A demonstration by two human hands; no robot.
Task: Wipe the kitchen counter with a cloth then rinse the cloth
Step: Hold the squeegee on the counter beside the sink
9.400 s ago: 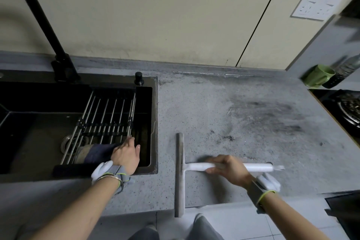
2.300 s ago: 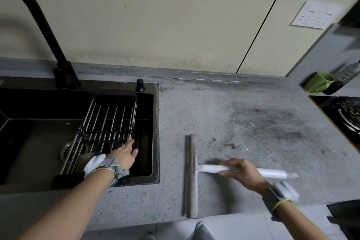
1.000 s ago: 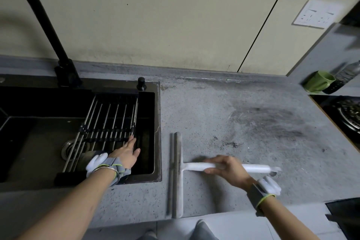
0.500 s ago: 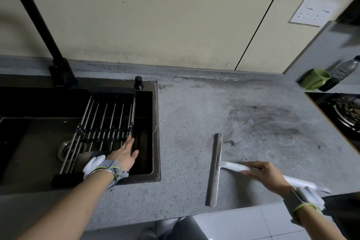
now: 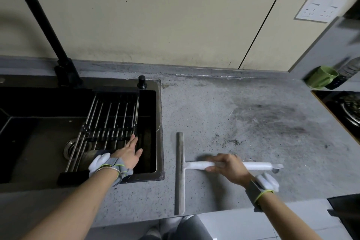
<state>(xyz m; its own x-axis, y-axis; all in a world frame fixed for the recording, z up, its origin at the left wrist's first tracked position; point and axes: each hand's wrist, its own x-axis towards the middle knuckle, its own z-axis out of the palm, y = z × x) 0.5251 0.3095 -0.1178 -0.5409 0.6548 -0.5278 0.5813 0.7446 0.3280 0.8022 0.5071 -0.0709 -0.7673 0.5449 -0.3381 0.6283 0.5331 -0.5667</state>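
squeegee (image 5: 180, 173) slid back toward sink (image 5: 159, 122); right hand (image 5: 229, 167) fingers clamped on white handle; left hand (image 5: 128, 154) fingers straight.

A grey speckled counter (image 5: 204, 107) carries a white-handled squeegee (image 5: 180, 171) near its front edge. A green mug (image 5: 322, 79) and a bottle (image 5: 348, 69) stand at its back right corner.

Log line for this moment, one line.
right hand grips squeegee on counter | left hand flat on sink rack | cloth not seen
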